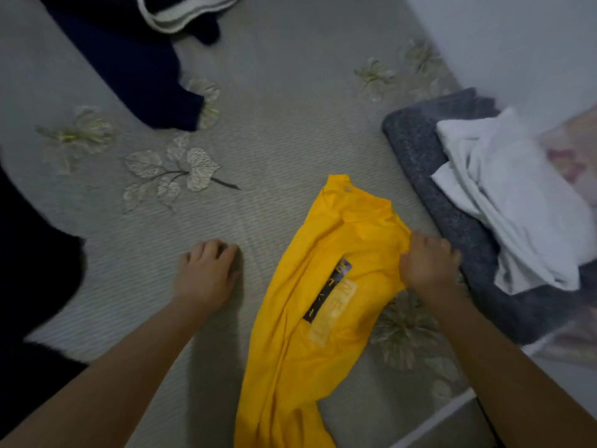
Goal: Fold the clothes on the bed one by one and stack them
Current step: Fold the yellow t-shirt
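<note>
The right hand (428,265) grips the yellow shirt (326,305) by its right edge; the shirt's length runs toward the person, and the left hand (206,273), curled and empty, rests on the bed (290,124) to its left.

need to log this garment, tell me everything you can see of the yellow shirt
The yellow shirt is a bright yellow garment of thin, soft-looking fabric, rumpled and not yet folded. It lies on the grey bedspread, running from near the bottom edge up to its collar end. A dark rectangular print with pale lettering sits mid-chest. The right hand grips its right edge with curled fingers; the left hand rests on the bedspread, apart from it.
</note>
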